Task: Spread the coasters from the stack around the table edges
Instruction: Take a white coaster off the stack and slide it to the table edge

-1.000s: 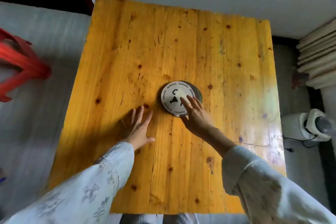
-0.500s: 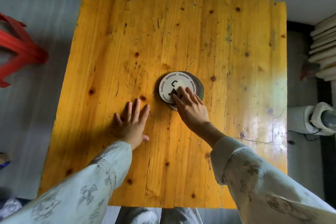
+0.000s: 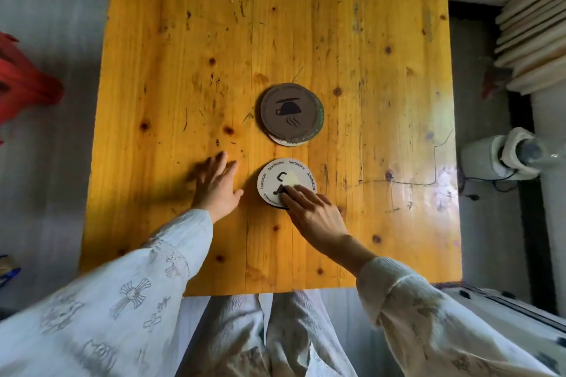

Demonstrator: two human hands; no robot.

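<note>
Right hand (image 3: 315, 211), its flat, uncurled grip pressing fingertips (image 3: 289, 194) on the white coaster (image 3: 280, 176), is lying nearer-side of the brown-topped stack (image 3: 289, 112) on the tabletop (image 3: 382, 101), while the open left hand (image 3: 216, 187) is resting just beside.

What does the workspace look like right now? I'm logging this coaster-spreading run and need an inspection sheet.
Surface: yellow wooden table, knotted and scratched, glare at its right side.
Job's things: white coaster lies flat, apart from the stack, on its near side; a brown coaster with a cup print tops the stack, with paler edges showing beneath.
Clutter: nothing seen on the table.
Hands: right hand has its fingertips pressed on the white coaster; left hand is spread flat on the wood, blurred, holding nothing.
Cables: thin dark cable on the floor at right.
Surroundings: red object at left; stacked pale boards and a wrapped pipe at right.
</note>
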